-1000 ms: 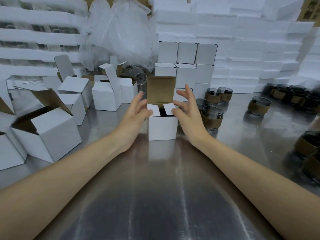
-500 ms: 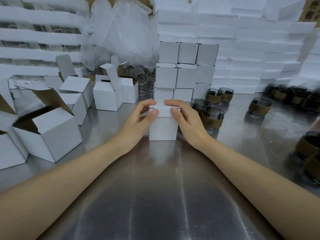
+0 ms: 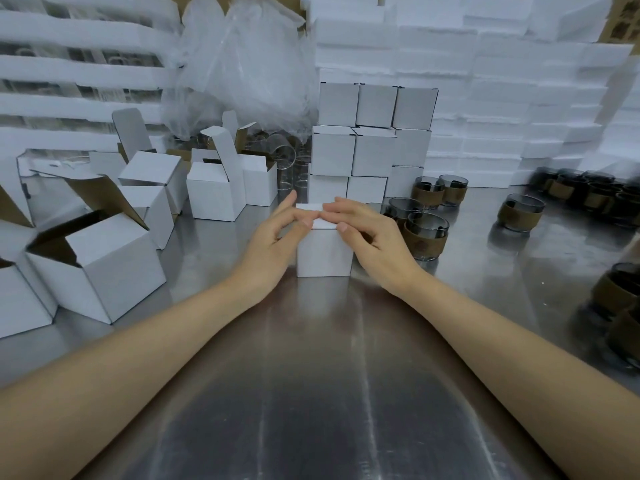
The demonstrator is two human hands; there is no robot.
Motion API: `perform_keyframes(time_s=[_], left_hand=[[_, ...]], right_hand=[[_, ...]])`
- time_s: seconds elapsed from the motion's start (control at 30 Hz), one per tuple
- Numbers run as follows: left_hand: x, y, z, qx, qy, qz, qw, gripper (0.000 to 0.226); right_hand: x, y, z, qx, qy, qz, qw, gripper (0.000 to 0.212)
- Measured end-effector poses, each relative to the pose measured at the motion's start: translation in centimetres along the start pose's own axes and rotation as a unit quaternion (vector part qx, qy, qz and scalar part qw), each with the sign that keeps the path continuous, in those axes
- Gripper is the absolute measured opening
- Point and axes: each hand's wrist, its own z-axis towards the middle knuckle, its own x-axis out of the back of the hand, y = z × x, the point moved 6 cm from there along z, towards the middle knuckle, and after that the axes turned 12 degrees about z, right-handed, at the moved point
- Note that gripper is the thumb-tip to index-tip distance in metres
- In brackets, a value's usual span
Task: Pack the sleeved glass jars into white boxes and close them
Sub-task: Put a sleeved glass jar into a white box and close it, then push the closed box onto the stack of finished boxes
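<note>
White box [image 3: 323, 252] stands upright at mid-counter, squarely between the two hands and equally near to both. Its lid is down and its front seam faces the person. Contents are not visible.

Left hand [image 3: 277, 237] and right hand [image 3: 367, 233] both rest on the lid. Their fingers lie fairly straight across the top, with fingertips nearly meeting at the middle and thumbs at the front upper edge. Neither hand wraps the box; both press on it.

Judgement: the lid looks seated or nearly so. The coming move turns on the stack of closed boxes [image 3: 372, 140] directly behind, toward the counter's back edge, with nothing between box and stack.

Sleeved glass jars [image 3: 427, 233] stand just beside the right hand. A careless lift on that side could knock the nearest one. More jars sit along the right edge. Open boxes [image 3: 100, 268] crowd the left edge, well apart from the left hand. The steel counter [image 3: 311, 393] is bare toward its near edge.
</note>
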Motion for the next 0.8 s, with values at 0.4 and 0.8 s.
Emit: perform_keyframes(time_s=[0.4,0.8], left_hand=[[0.9,-2.2,0.3,0.109,0.119,-0.037,0.986,0.024],[0.7,-3.7,0.1,0.173,0.105,-0.005,0.979,0.012]], right_hand=[[-2.7,-1.4,-0.5,0.185,-0.088,-0.331,0.921,0.054],[-2.8,1.8,0.6,0.027,-0.167,-0.382,0.908,0.052]])
